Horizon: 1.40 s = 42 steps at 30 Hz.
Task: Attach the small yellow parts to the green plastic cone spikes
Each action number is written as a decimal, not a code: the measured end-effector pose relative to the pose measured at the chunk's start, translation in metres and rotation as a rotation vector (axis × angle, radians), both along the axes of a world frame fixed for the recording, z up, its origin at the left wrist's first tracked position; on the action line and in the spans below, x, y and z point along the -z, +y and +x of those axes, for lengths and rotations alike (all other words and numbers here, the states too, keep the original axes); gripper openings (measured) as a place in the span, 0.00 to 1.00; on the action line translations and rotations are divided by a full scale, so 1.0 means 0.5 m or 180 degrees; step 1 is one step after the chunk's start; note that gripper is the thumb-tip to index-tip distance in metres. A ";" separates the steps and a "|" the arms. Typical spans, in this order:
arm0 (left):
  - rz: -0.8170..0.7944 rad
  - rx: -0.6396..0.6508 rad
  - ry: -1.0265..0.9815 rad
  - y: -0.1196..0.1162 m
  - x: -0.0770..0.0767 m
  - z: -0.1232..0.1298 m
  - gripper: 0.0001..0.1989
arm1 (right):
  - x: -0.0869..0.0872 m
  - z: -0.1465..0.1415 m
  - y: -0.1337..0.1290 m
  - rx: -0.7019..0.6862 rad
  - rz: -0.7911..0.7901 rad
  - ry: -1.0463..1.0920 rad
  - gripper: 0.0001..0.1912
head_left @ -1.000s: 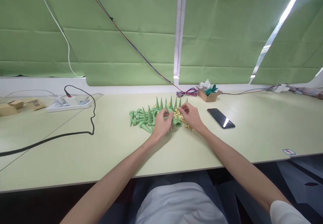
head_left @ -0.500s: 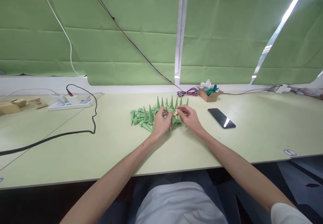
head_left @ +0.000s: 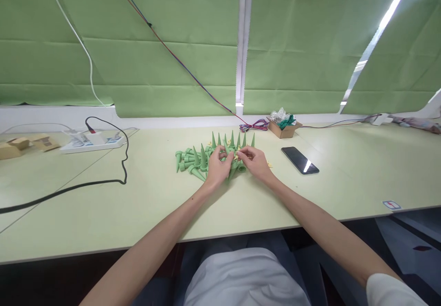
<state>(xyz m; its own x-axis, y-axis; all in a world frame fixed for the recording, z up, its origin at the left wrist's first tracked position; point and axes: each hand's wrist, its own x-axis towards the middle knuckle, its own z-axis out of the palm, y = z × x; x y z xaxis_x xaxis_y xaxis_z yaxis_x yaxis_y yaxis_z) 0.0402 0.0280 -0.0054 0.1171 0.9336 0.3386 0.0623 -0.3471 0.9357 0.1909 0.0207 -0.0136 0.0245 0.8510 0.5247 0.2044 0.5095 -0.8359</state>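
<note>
Now, the left hand point(head_left: 217, 169) grips a green cone point(head_left: 226, 147) amid the pile point(head_left: 197, 159) on the table point(head_left: 151, 214); the right hand point(head_left: 257, 162) seemingly pinches a yellow piece point(head_left: 236, 157) beside it; slack fingertips could drop that.

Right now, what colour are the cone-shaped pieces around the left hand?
The cone-shaped pieces are green; head view shows them best.

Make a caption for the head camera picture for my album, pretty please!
Left hand and right hand close together among green cones, phone lying off to the right.
</note>
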 end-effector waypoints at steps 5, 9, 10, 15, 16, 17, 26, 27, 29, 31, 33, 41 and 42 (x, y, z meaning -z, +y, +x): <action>0.0079 -0.0064 -0.0006 0.004 0.005 0.001 0.15 | 0.002 0.000 0.003 -0.0023 -0.0042 0.0017 0.16; 0.0106 -0.0155 -0.0010 0.006 0.007 0.000 0.15 | 0.005 0.002 0.006 -0.0042 -0.0003 -0.0089 0.15; 0.0129 -0.0194 0.0006 0.006 0.006 -0.001 0.15 | 0.005 0.002 0.006 -0.0049 0.0015 -0.0141 0.14; 0.0264 -0.0390 0.0212 0.006 0.003 -0.003 0.14 | 0.007 0.005 0.007 -0.0079 0.0052 -0.0387 0.13; 0.0276 -0.0407 0.0258 0.005 0.001 -0.003 0.13 | 0.007 0.005 0.008 -0.0084 0.0054 -0.0417 0.13; 0.0285 -0.0420 0.0301 0.003 0.000 -0.003 0.13 | 0.006 0.005 0.008 -0.0089 0.0050 -0.0435 0.13; 0.0619 -0.0342 0.0588 -0.022 -0.017 -0.003 0.14 | 0.005 0.008 0.011 -0.0070 0.0030 -0.0441 0.13; 0.0650 -0.0311 0.0597 -0.023 -0.018 -0.003 0.14 | 0.005 0.008 0.010 -0.0063 0.0018 -0.0445 0.13; 0.0672 -0.0251 0.0569 -0.025 -0.019 -0.003 0.14 | 0.004 0.008 0.008 -0.0048 -0.0010 -0.0475 0.14; 0.0638 -0.0219 0.0497 -0.027 -0.019 -0.003 0.14 | 0.003 0.007 0.006 -0.0022 -0.0028 -0.0541 0.15; 0.0597 -0.0210 0.0461 -0.027 -0.018 -0.003 0.15 | 0.002 0.007 0.005 0.0017 -0.0020 -0.0648 0.17; 0.0687 -0.0151 0.0663 -0.027 -0.017 -0.004 0.18 | 0.001 0.007 0.005 0.0118 0.0126 -0.1023 0.22; 0.0687 -0.0156 0.0656 -0.027 -0.016 -0.004 0.18 | 0.001 0.007 0.005 0.0117 0.0141 -0.1051 0.23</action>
<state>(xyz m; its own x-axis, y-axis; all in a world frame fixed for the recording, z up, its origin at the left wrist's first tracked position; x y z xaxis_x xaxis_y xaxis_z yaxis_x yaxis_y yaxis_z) 0.0384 0.0145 0.0025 0.1604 0.8490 0.5035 0.2648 -0.5284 0.8066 0.1945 0.0233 -0.0141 -0.1228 0.8288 0.5460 0.4793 0.5312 -0.6986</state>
